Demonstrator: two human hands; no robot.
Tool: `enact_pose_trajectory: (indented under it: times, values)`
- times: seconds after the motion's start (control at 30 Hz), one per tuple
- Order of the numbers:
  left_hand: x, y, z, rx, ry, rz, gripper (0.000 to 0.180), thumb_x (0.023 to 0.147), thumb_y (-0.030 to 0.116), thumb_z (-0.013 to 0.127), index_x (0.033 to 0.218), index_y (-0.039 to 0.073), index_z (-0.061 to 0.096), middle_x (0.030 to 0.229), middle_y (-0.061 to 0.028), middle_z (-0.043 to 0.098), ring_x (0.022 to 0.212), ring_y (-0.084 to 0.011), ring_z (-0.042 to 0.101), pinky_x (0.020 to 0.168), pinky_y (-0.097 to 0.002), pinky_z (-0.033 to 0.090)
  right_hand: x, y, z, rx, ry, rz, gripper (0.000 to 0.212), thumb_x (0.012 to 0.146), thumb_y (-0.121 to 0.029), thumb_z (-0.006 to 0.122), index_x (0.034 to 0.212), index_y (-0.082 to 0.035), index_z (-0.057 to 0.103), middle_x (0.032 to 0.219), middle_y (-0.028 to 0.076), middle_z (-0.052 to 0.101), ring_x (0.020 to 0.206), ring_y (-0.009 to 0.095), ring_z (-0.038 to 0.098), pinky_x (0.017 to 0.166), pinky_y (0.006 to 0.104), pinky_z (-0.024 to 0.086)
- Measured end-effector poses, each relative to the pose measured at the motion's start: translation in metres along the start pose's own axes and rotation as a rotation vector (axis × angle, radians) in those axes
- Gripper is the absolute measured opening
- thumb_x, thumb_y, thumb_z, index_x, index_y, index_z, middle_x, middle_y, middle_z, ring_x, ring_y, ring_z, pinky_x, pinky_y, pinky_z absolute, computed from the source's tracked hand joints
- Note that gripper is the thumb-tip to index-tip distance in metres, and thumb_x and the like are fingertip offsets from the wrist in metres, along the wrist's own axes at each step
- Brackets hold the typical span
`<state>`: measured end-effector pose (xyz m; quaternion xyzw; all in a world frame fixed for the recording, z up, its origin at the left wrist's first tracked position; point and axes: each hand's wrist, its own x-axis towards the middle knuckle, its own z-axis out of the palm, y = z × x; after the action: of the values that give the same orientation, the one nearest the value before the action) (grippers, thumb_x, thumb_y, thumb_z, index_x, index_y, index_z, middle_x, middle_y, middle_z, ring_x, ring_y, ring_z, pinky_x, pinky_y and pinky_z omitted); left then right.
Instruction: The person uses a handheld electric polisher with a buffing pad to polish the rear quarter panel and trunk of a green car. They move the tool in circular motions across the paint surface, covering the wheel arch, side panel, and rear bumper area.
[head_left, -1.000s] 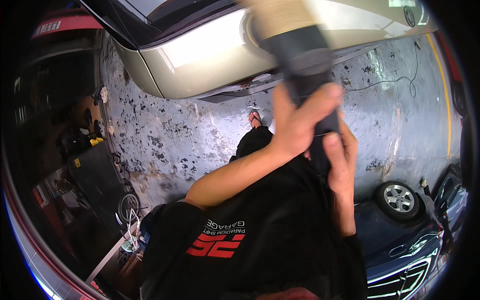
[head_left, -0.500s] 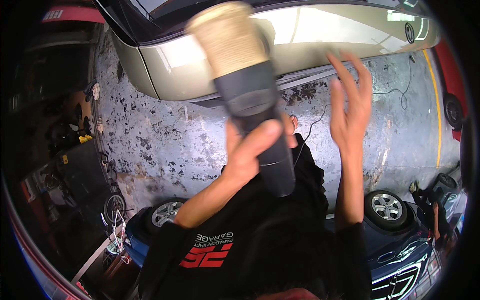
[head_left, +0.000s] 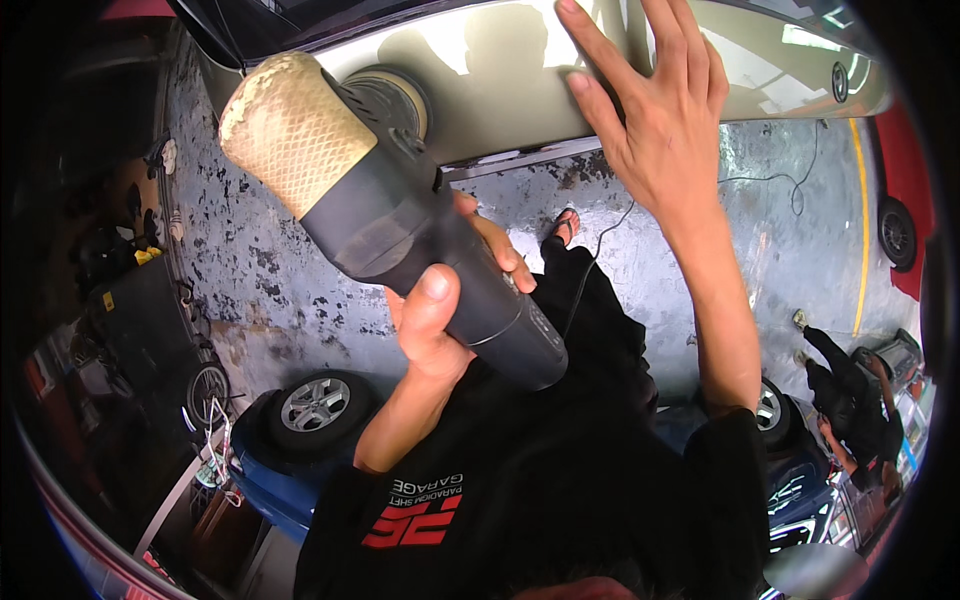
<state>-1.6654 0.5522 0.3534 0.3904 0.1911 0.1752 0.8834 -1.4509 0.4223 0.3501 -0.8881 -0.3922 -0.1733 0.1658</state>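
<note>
My left hand [head_left: 430,320] grips the dark barrel of a power polisher [head_left: 420,240], thumb on top. The tool's head is wrapped in tan mesh [head_left: 290,125], and its round pad [head_left: 395,95] sits against the beige car panel [head_left: 500,70]. My right hand [head_left: 655,110] lies open and flat on that same panel, fingers spread, to the right of the pad and holding nothing. A thin black cord [head_left: 600,250] runs down from the tool toward the floor. My black shirt with a red logo [head_left: 520,500] fills the lower middle.
Below is stained grey concrete floor [head_left: 280,270], with my sandalled foot [head_left: 565,228] on it. A blue car's wheel [head_left: 315,400] is at lower left, a red car [head_left: 900,220] beyond a yellow line [head_left: 862,230] at right. Another person in black [head_left: 850,390] crouches at right.
My right hand has come off the polisher, risen and settled flat on the beige panel. My left hand has swung the polisher leftward and its pad now meets the car.
</note>
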Motion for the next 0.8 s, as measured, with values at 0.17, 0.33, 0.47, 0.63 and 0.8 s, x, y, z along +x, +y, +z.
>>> enact_pose_trajectory:
  times: [0.17,0.33,0.47,0.63,0.8]
  values:
    - [-0.002,-0.002,0.0,0.099,-0.055,-0.027,0.081,0.098,0.058,0.069,0.145,-0.004,0.045,0.096,-0.0191,0.066,0.08,-0.0324,0.072,0.077,-0.0451,0.061,-0.027,-0.004,0.003,-0.083,0.007,0.067,0.051,0.106,-0.04,0.069,0.155,-0.024,0.07,0.178,0.022,0.034,0.162,0.048,0.033,0.128,0.0603,0.029]
    - [-0.003,-0.008,0.01,-0.031,-0.021,-0.037,0.077,0.094,0.043,0.079,0.146,-0.006,0.048,0.096,-0.0236,0.069,0.077,-0.0335,0.073,0.072,-0.043,0.06,-0.011,-0.009,-0.009,-0.064,-0.087,0.074,0.052,0.107,-0.04,0.069,0.156,-0.024,0.069,0.178,0.023,0.034,0.163,0.046,0.032,0.128,0.061,0.029]
    - [-0.003,-0.015,0.016,-0.034,-0.067,-0.035,0.073,0.095,0.038,0.08,0.146,-0.005,0.05,0.096,-0.0219,0.069,0.079,-0.0325,0.073,0.078,-0.0446,0.061,-0.025,-0.011,-0.007,-0.026,-0.01,0.063,0.054,0.104,-0.04,0.073,0.155,-0.021,0.07,0.178,0.022,0.034,0.163,0.044,0.032,0.128,0.0599,0.029]
    - [0.001,-0.022,0.036,-0.096,-0.079,-0.094,0.064,0.096,0.031,0.081,0.143,-0.004,0.055,0.097,-0.021,0.071,0.082,-0.0291,0.072,0.078,-0.0428,0.061,-0.016,0.001,-0.007,-0.007,0.095,0.041,0.047,0.106,-0.035,0.073,0.148,-0.016,0.074,0.166,0.018,0.051,0.153,0.042,0.047,0.125,0.0573,0.035]
    - [0.016,-0.036,0.079,-0.062,-0.074,-0.193,0.034,0.096,0.018,0.085,0.118,-0.001,0.068,0.093,-0.0076,0.074,0.077,-0.0177,0.07,0.075,-0.0367,0.059,-0.112,0.004,-0.045,0.949,-0.102,0.578,0.067,0.113,-0.05,0.06,0.16,-0.003,0.059,0.169,0.018,0.052,0.154,0.033,0.05,0.131,0.0515,0.032]
